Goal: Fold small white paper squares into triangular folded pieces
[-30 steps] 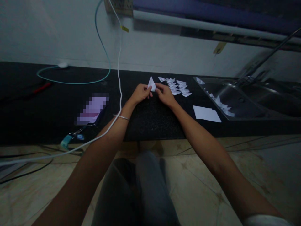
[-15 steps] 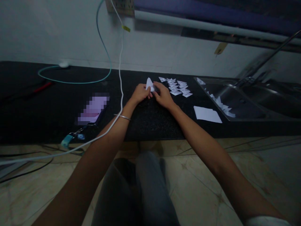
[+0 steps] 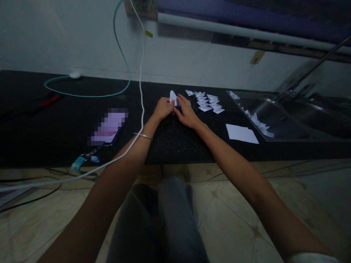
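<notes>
Between my hands, above the black counter (image 3: pixel 181 146), is a small folded white paper (image 3: pixel 172 96) with its pointed end up. My left hand (image 3: pixel 163 108) pinches it from the left, thumb on its near face. Close against its right side is my right hand (image 3: pixel 187 112), with fingers bent around the paper's edge and thumb below it. Part of the paper is hidden by the fingers. To the right of my right hand lie several folded white paper pieces (image 3: pixel 204 102) in rows. A stack of flat white paper sheets (image 3: pixel 241 133) rests nearer the front edge.
More folded pieces (image 3: pixel 257 120) lie along the left rim of the steel sink (image 3: pixel 290 126). On the left are a phone (image 3: pixel 111 126) with a teal strap (image 3: pixel 78 163) and a teal cable (image 3: pixel 87 96). A white cable (image 3: pixel 142 91) hangs across my left forearm.
My right hand has moved slightly left, its fingers now straighter along the paper. The folded paper looks narrower and turned a little. My left hand has stayed about where it was.
</notes>
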### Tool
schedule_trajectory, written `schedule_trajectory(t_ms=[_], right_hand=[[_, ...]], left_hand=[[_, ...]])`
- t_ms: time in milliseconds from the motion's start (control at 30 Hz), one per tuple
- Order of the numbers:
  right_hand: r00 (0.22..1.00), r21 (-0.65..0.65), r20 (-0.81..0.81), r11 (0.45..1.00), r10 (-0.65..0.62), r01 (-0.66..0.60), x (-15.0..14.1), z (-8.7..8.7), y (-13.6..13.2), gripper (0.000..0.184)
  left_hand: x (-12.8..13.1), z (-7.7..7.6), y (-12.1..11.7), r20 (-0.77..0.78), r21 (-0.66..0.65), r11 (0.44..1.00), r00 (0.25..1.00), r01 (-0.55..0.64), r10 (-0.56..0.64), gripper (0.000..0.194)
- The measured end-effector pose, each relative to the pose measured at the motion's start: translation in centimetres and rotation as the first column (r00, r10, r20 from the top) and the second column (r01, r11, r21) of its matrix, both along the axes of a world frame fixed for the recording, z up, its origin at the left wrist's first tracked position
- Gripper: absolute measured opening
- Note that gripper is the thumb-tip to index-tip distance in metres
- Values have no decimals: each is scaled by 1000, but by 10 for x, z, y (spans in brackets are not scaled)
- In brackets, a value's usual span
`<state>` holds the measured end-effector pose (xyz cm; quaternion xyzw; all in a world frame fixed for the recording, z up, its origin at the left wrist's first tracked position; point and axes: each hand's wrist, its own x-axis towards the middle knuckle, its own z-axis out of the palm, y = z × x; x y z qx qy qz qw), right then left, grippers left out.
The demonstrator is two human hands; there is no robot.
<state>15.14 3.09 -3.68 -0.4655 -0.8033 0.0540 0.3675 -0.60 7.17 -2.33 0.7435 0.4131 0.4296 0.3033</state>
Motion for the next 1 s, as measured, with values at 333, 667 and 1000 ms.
schedule_trajectory(t_ms=[333,667,1000], right_hand=[[980,-13,-198,1000,-28,25,4,3,-2,38],[937,-47,-273,976,-216,211,22,0,11,15],[944,-26,-266,980,-195,196,22,11,5,8]], left_hand=[[0,7,-12,66,-69,994,994,87,-82,27],[0,3,-9,-15,9,979,979,205,-205,36],[1,7,-14,-58,23,980,979,198,-197,37]])
